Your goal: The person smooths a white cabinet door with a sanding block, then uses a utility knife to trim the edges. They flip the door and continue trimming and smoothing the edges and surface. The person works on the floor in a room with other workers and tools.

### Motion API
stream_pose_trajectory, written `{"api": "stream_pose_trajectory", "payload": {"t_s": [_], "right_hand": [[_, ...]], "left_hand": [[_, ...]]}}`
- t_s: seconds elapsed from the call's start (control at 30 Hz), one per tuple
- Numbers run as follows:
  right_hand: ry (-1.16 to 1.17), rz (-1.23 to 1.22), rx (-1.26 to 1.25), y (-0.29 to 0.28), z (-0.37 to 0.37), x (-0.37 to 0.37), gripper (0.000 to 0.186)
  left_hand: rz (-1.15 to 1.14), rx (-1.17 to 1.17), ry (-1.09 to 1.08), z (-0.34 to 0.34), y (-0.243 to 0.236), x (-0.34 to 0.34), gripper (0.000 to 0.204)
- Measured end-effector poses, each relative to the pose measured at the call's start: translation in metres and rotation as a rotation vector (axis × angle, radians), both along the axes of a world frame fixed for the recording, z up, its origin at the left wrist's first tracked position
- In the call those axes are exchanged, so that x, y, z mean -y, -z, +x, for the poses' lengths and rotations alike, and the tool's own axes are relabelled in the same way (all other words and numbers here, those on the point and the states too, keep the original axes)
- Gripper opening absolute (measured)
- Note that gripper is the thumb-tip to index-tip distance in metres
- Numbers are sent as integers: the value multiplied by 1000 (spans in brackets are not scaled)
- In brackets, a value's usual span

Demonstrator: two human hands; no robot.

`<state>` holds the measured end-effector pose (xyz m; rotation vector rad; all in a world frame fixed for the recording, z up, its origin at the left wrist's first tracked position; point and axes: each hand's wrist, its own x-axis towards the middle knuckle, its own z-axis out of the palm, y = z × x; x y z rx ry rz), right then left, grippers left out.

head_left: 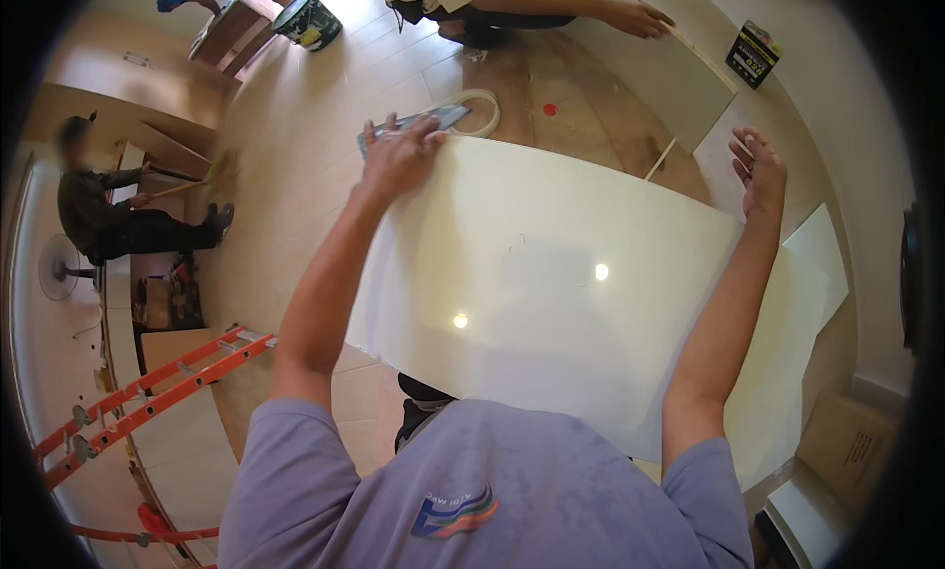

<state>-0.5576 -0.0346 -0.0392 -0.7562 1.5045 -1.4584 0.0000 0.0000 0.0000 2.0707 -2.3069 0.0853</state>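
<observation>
A large glossy white sheet (551, 264) lies in front of my body, with two light reflections on its surface. My left hand (402, 158) rests at its far left corner, fingers spread over a grey flat piece (451, 115). Just beyond that hand, a pale roll of tape (480, 112) lies on its side. My right hand (760, 173) is raised by the sheet's far right corner, with its fingers loosely bent and apart and nothing visible in them. My right forearm passes over the sheet's right side.
Across from me, a person's hand (638, 18) touches an upright panel (679, 82). A black and yellow box (753, 54) stands behind it. Another person (103, 205) works at left, above an orange ladder (162, 392). A paint bucket (307, 23) and a cardboard box (847, 436) sit farther out.
</observation>
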Motion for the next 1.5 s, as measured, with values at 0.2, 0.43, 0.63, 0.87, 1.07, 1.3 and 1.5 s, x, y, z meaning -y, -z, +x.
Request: {"api": "stream_pose_trajectory", "payload": {"t_s": [0.2, 0.43, 0.63, 0.87, 1.07, 1.3, 1.5], "right_hand": [[-334, -259, -476, -33, 91, -11, 32], [-891, -354, -1519, -31, 312, -98, 71], [-772, -387, -1455, -15, 440, -63, 76], [-943, -493, -1424, -18, 459, -13, 76], [-918, -4, -1326, -41, 290, -7, 76], [-526, 289, -1609, -33, 38, -80, 65], [-249, 192, -1547, 2, 30, -97, 39]], "left_hand": [[15, 82, -94, 71, -26, 31, 32], [-158, -188, -398, 181, -10, 9, 35], [-175, -768, -452, 188, 29, -48, 43], [-79, -903, -443, 189, 30, -80, 44], [-115, -958, -391, 225, 51, -93, 43], [-362, -607, -229, 261, 70, -69, 43], [-604, -727, -319, 191, -21, -39, 46]]}}
